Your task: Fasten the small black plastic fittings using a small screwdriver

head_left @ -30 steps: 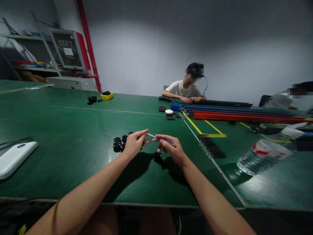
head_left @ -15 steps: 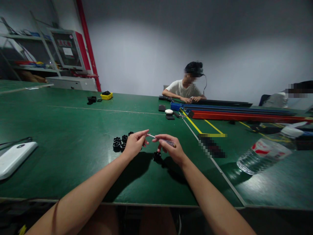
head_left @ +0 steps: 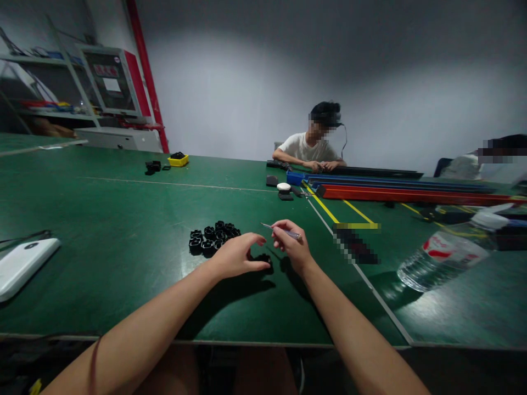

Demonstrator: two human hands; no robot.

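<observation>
In my right hand [head_left: 290, 241] I grip a small screwdriver [head_left: 294, 236] by its handle, its thin metal shaft angled up to the left. My left hand [head_left: 239, 255] is open, thumb and fingers spread in a curve. One small black plastic part [head_left: 265, 258] lies on the table just beyond the left thumb, mostly hidden by it; I cannot tell whether they touch. Behind and left of that hand sits a cluster of several black ring-like parts [head_left: 208, 233], partly covered by the hand.
A white phone-like device [head_left: 28, 269] lies at the left of the green table [head_left: 123, 230]. To the right stands a water bottle [head_left: 444, 260]. A yellow tray [head_left: 178, 160] holds black parts at the back. Long red rails [head_left: 403, 193] lie near a person [head_left: 307, 148] seated opposite.
My left hand has moved away from the screwdriver tip, down toward the single black part, and its fingers have opened. My right hand still holds the screwdriver, with little shift.
</observation>
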